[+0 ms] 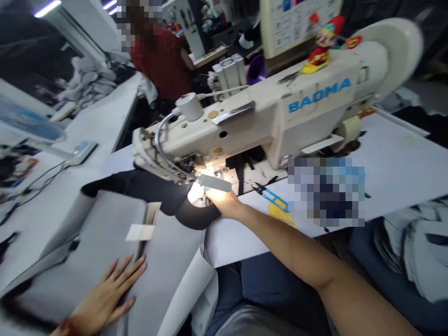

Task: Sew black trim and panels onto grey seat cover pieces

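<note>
My left hand (108,291) lies flat with fingers spread on a large grey fabric piece (178,252) with black parts. Pale strips (140,232) cross the seam just beyond its fingertips. At the head of a white sewing machine (245,126), my right hand (224,203) rests by the lit needle area, at the edge of the black fabric (154,189). The lamp (215,183) and glare cover its fingertips, so I cannot see what they grip. Blue thread snips (271,197) lie on the table to the right of that hand.
A toy figure (320,49) stands on the machine. On the left are a white table (87,135) and a fan (31,116). Behind the machine is a person in a red top (159,63). Stacked grey pieces (427,252) lie at the right.
</note>
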Available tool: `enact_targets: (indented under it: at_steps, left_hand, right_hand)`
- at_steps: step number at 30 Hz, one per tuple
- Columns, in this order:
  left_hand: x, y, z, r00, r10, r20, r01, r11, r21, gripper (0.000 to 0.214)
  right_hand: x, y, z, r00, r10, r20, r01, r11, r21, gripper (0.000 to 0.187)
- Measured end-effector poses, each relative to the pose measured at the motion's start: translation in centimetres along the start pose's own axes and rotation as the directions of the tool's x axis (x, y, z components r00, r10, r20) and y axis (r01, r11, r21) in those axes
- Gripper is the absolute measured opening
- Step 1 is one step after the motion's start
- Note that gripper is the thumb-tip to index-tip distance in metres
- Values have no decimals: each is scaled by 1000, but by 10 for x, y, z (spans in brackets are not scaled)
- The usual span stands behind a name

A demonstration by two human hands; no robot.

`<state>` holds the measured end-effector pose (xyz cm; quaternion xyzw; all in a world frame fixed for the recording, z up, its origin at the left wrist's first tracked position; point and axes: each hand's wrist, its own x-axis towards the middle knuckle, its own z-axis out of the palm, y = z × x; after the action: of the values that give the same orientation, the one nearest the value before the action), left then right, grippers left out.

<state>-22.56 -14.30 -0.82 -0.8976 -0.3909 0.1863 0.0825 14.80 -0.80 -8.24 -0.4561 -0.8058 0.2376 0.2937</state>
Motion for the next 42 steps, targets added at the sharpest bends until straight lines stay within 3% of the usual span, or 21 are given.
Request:
enact_targets:
  at_steps: [4,6,9,12,15,18,24,27,32,34,37,42]
  left_hand:
    - [18,-30,-19,988,-27,153,31,999,-19,48]
    - [34,-37,-29,985,-50,164,58,998,-40,46]
    - [79,-31,-47,998,-62,-23,61,997,-53,32]
    - [142,-8,-61,958,49,-282,-75,994,-85,37]
    - [200,9,-62,920,263,-291,-297,952,-79,44]
    - [234,10,-51,893,359,-273,-390,918,-69,31]
    - [244,3,-32,896,259,-360,-292,956,-40,31]
    - [241,4,-28,896,218,-388,-248,968,-27,28]
    - [235,23,-33,920,71,-386,-120,987,-105,31]
    - [234,35,-36,907,-16,-421,-53,987,-151,32]
    - [236,48,-38,870,-109,-481,4,977,-214,32]
    - [242,50,-32,822,-192,-536,33,956,-291,29]
  right_hand:
    - [-2,-2,-1,997,-44,61,46,999,-21,23]
    - [-2,-3,0,996,-57,74,61,997,-56,25]
    - [-2,-4,1,992,-89,91,102,984,-144,22]
    - [-3,-4,3,990,-115,84,130,971,-198,18]
    - [-2,-3,6,993,-106,59,116,973,-199,18]
    - [0,-2,7,996,-64,55,72,983,-168,20]
    - [12,-1,4,973,-133,189,175,957,-232,29]
    - [15,1,9,972,-214,100,234,922,-307,16]
    - [10,10,15,937,-348,-19,310,856,-414,24]
    - [7,15,11,926,-376,-38,332,857,-394,26]
    - [5,23,6,932,-356,-70,318,894,-316,28]
    - [9,26,2,983,-182,-22,176,969,-171,29]
